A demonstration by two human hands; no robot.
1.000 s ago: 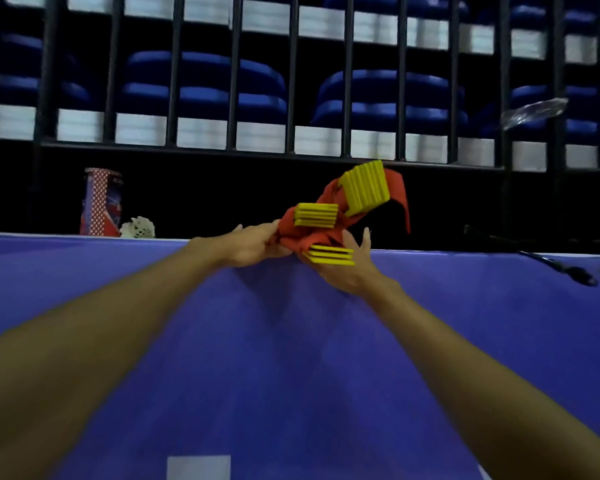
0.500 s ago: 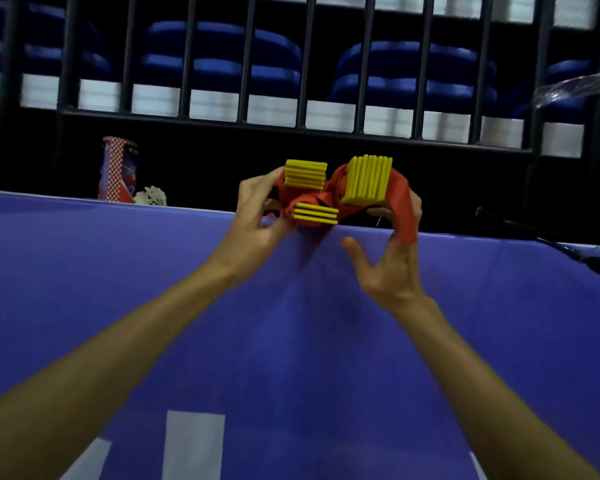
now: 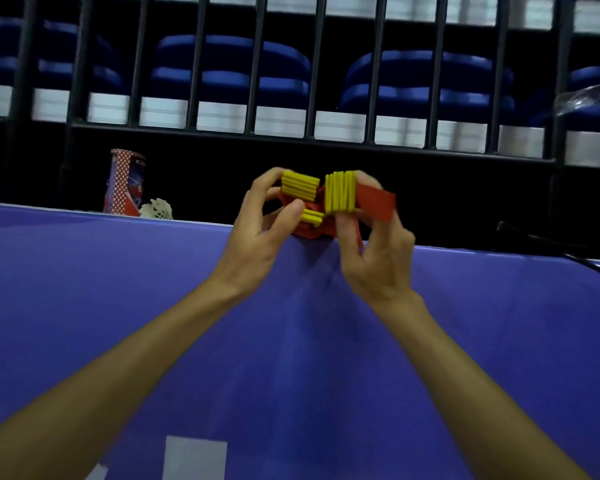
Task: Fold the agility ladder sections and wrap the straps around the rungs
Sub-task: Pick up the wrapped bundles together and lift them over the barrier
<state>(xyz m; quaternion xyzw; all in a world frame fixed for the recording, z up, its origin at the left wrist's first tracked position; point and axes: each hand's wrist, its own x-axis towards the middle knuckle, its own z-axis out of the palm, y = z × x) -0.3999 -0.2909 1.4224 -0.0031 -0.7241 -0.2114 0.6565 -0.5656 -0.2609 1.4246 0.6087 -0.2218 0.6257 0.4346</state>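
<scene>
The folded agility ladder is a bundle of yellow rungs in three stacks, tangled in red straps. I hold it up in front of me, above the far edge of a purple surface. My left hand grips the left stack of rungs, thumb in front and fingers curled over the top. My right hand holds the right, upright stack, with a flat red strap running over its fingers to the right.
A red and white patterned shuttlecock tube stands at the surface's far left edge with a white shuttlecock beside it. Black railing bars and blue seats rise behind. A dark cable lies at the right.
Both hands have drawn the bundle closer together. My right hand moved from under the bundle up to the right stack, and the red strap now lies across its fingers.
</scene>
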